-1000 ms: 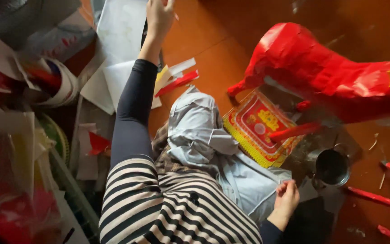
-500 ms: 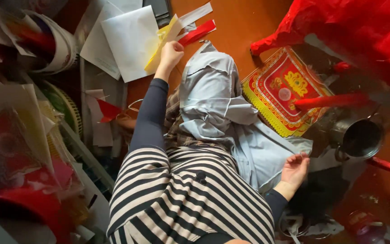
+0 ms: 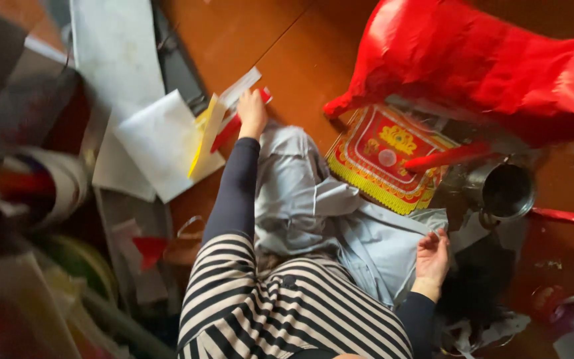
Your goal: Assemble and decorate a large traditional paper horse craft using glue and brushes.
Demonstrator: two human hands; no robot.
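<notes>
My left hand (image 3: 252, 112) reaches forward in a dark sleeve and closes on a red paper strip (image 3: 228, 131) that lies across a yellow strip (image 3: 204, 133) and a white sheet (image 3: 157, 143). My right hand (image 3: 432, 256) rests with loosely curled fingers on the edge of the grey-blue cloth (image 3: 313, 213) over my lap and holds nothing. A striped top covers my chest at the bottom of the view.
A red and gold patterned paper (image 3: 383, 156) lies on the orange-brown floor (image 3: 280, 46), partly under a big shiny red paper form (image 3: 486, 60). A dark metal pot (image 3: 506, 191) stands beside it. Red sticks (image 3: 566, 216) lie at right. Paper piles and rolls crowd the left side (image 3: 48, 186).
My left arm has drawn back from a far reach and the hand has settled on the red and yellow strips. The right hand has stayed on the cloth. The view has shifted.
</notes>
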